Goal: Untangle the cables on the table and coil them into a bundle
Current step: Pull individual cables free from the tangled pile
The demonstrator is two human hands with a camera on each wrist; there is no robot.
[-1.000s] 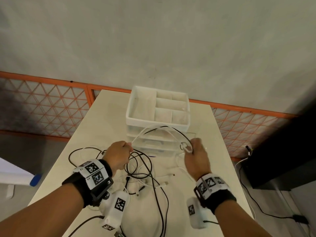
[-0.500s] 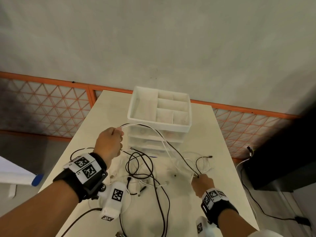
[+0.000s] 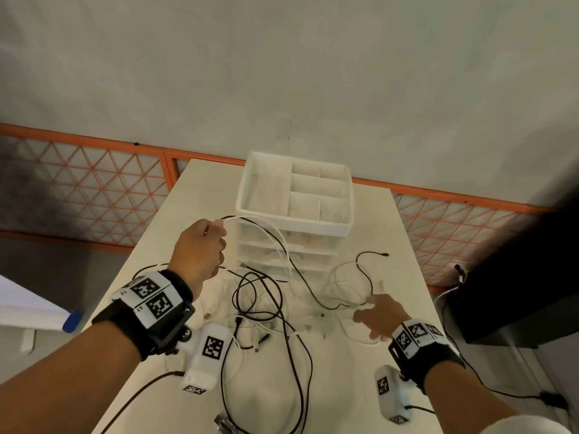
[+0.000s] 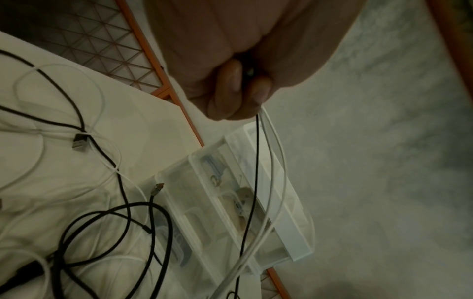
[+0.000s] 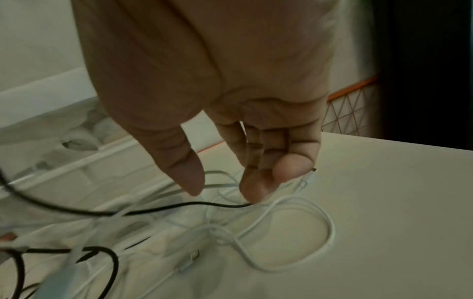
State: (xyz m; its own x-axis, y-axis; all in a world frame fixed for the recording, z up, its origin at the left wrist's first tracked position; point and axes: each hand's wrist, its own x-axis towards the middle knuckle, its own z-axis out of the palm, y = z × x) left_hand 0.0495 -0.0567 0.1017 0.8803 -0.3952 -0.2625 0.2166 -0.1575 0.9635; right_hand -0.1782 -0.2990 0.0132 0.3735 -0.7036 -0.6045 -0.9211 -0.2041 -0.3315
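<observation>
Nearest to me, at 6 o'clock on the table (image 3: 175, 399), black and white cables (image 3: 266, 311) lie in a loose tangle that reaches to the middle of the top. Some plugs lie free among the loops.

At 4 o'clock my right hand (image 3: 377, 314) hangs low over the white loops. Its fingers (image 5: 256, 188) are only loosely bent and the thumb stands apart from them; the wrist view shows no closed grip. The fingertips are at a thin black cable (image 5: 163, 207) and a white cable (image 5: 289, 204), but I cannot tell if they touch.

At 10 o'clock my left hand (image 3: 200, 249) is raised above the table. Its fingers (image 4: 230, 81) are curled tight and pinch one black and some white strands (image 4: 274, 161) together. These strands (image 3: 279, 242) run down from the fist in front of the organizer (image 3: 294, 198) toward the right hand.

The organizer is at 12 o'clock, a white tray with compartments on clear drawers. Behind the table is an orange mesh fence (image 3: 87, 183).
</observation>
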